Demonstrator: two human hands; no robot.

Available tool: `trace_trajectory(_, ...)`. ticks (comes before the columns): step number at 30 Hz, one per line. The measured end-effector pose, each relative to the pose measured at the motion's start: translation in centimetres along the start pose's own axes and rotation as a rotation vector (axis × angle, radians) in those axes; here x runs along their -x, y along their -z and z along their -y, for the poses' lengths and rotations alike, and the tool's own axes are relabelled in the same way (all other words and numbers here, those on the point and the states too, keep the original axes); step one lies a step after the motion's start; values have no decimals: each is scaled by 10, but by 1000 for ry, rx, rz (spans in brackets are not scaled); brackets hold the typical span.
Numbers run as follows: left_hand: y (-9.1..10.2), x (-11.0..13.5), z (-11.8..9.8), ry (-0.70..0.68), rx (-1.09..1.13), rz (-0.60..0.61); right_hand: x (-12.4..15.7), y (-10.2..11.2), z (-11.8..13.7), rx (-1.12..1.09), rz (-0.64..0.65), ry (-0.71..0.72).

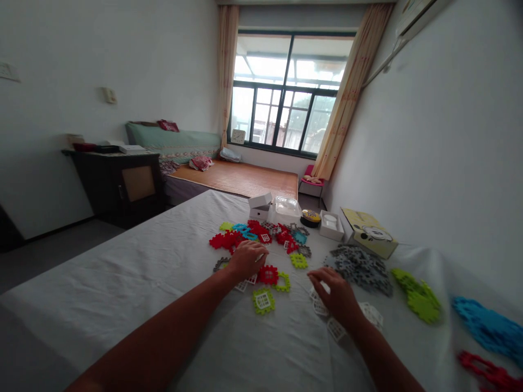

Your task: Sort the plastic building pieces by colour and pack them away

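My left hand [247, 258] rests knuckles-up on the white sheet [134, 283], fingers curled over small plastic pieces; what it grips is hidden. A red tile [268, 274] and a green window tile [263, 300] lie just beside it. My right hand [335, 293] lies palm-down with fingers bent over several white window tiles [370, 314]. A scatter of red, blue, green and grey interlocking tiles [261, 234] sits beyond both hands.
Sorted heaps lie at the right: grey [362, 267], green [419, 296], blue [488, 326], red [488, 373]. White boxes [260, 206], a clear tub [286, 209], a yellow carton [370, 231] stand behind. A bed [241, 178], dark cabinet [120, 185] and window [286, 92] are farther off.
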State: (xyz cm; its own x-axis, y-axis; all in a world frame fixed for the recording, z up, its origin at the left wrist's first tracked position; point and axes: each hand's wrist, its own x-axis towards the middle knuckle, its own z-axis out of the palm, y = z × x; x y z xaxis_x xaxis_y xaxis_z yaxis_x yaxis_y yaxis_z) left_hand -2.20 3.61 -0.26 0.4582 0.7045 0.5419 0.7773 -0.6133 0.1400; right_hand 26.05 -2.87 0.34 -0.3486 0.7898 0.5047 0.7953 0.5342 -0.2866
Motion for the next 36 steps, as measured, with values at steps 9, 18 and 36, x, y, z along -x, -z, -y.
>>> trace_trajectory(9,-3,1,0,-4,-7,-17,2,-44,82,68,278,357)
trace_trajectory(18,-2,1,0,-11,-9,-16,-1,-47,75,1,140,266)
trace_trajectory(36,-1,1,-1,8,-16,14,0,-37,70,-223,154,152)
